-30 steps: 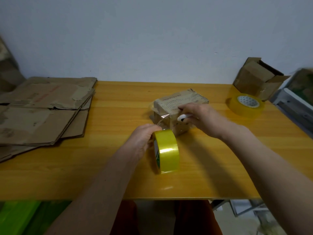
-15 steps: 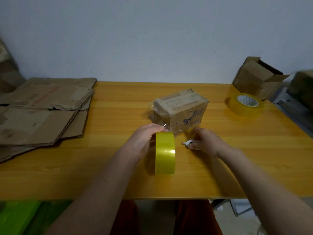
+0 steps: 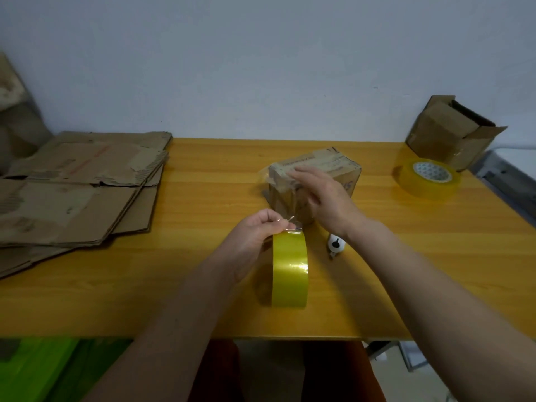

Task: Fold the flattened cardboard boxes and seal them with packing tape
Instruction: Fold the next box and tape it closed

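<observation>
Small box: folded shut, at the middle of the worktop, toward the far side; clear tape wrapped over its top and near face.
Tape strip: clear, stretched from the box's near face down to the roll.
Tape roll: yellow, upright on its edge, just in front of the box.
Left hand: fingers curled, gripping the top of the roll at the point of the strip's exit.
Right hand: fingers straight, laid flat against the taped near corner of the box, grasping nothing.
Cutter: small, white with a black knob, flat on the worktop just right of the roll, beneath the right wrist.
Second roll: flat on its side, far right of the worktop.
Open box: at the far right corner, behind the second roll, flaps up.
Flattened cardboard: stacked at the left end of the worktop, well apart from the small box.
</observation>
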Demonstrator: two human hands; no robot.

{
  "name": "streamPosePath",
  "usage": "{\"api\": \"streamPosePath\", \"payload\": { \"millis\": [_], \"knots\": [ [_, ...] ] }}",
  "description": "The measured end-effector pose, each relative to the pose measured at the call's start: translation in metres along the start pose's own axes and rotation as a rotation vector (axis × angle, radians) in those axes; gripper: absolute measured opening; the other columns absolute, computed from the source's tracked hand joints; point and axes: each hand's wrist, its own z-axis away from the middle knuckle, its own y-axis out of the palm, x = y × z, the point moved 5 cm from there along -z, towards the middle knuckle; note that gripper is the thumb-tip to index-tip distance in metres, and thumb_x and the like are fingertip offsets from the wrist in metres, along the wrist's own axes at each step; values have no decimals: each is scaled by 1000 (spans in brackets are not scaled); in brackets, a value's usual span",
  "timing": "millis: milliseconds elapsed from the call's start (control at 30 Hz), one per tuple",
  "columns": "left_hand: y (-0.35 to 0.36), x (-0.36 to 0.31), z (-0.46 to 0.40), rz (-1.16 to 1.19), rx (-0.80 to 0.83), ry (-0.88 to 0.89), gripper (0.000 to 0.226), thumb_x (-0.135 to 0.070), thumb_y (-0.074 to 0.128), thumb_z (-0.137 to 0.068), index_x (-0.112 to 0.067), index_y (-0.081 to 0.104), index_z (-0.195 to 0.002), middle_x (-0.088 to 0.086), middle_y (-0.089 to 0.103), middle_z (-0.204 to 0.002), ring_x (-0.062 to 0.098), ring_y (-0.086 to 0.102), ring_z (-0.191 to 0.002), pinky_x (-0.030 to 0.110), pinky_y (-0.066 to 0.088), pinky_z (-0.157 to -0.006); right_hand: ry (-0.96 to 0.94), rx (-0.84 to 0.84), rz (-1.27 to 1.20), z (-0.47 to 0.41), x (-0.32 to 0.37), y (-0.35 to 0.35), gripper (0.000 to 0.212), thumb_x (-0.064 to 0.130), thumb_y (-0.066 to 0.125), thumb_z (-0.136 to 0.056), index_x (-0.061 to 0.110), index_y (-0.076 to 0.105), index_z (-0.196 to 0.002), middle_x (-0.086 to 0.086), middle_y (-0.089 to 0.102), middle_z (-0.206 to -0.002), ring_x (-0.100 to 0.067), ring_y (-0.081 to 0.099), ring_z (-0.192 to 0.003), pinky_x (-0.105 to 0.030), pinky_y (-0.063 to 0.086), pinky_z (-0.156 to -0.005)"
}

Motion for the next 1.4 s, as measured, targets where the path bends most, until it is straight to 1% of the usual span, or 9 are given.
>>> {"api": "streamPosePath", "payload": {
  "millis": [100,233,367,533,700,833,967,1233,1400],
  "knots": [
    [-3,-1,3,-62,-46,87,17,-8,59,-92,-15,57,-77,12,60,-86,15,54,-73,30,42,-72,101,-203,-229,18,11,-10,21,12,58,-93,9,65,-113,-4,64,-111,-15,57,-104,-21,42,-92],
    [-3,-4,9,-145,-90,184,14,-9,60,-92,-14,59,-79,-3,61,-73,5,56,-66,23,44,-68,442,63,-760,51,17,17,13,20,66,-88,8,67,-84,0,64,-77,-9,57,-73,-23,45,-72],
    [-6,-17,19,-313,-301,331,10,-11,74,-82,-4,68,-81,9,63,-89,-1,58,-66,12,45,-64,522,-84,-971,61,13,27,22,11,66,-88,14,60,-67,-2,60,-69,-13,54,-71,-29,43,-74],
    [-9,-23,28,-401,-448,385,8,-18,80,-77,-24,75,-78,-6,73,-76,5,64,-69,17,49,-65,473,-109,-965,60,20,30,16,15,62,-92,9,61,-77,-23,61,-87,-23,53,-82,-42,43,-80],
    [-9,-24,33,-160,-468,340,13,-7,74,-81,-17,72,-89,0,75,-79,4,68,-70,12,48,-60,478,-133,-967,61,24,28,16,15,60,-93,8,59,-78,-11,61,-83,-17,53,-77,-35,43,-73],
    [-7,-27,39,-201,-472,405,29,-6,74,-82,-19,54,-99,2,71,-73,10,67,-66,20,52,-63,465,-147,-929,62,24,27,18,18,60,-93,6,59,-79,-18,62,-84,-16,54,-76,-35,44,-72],
    [-2,-33,43,-392,-378,531,36,1,71,-82,-22,65,-109,-3,68,-77,2,60,-65,15,50,-64,393,-152,-818,63,23,23,18,18,57,-95,2,60,-86,-15,65,-92,-23,58,-86,-38,47,-81],
    [-3,-40,42,-649,-465,586,23,-5,79,-76,-12,76,-97,-7,68,-82,4,58,-66,10,47,-64,204,-194,-619,64,28,20,9,8,55,-94,10,58,-86,-8,59,-105,-2,54,-101,-14,41,-87],
    [-1,-41,46,-685,-520,595,12,-9,79,-76,-13,77,-86,-4,69,-79,7,60,-65,24,54,-66,123,-207,-526,64,32,15,9,5,57,-92,11,58,-86,-7,56,-107,-3,51,-103,-7,39,-83]
  ]
}}
